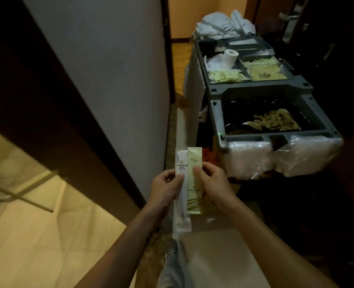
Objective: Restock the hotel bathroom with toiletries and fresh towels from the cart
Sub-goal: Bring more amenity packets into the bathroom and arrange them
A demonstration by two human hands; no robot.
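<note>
L hand [164, 189] pinches a long white packet [181, 217] and R hand [213, 185] pinches a green sachet [194, 196]. They're side by side, labels up, prob. to check them before the bathroom. Cart [261, 89] w/ towels [221, 23] is near, at 1 o'clock.

At six o'clock, one white sachet [180, 161] and one green sachet [194, 157]; at one o'clock, one toilet roll [230, 57].
</note>
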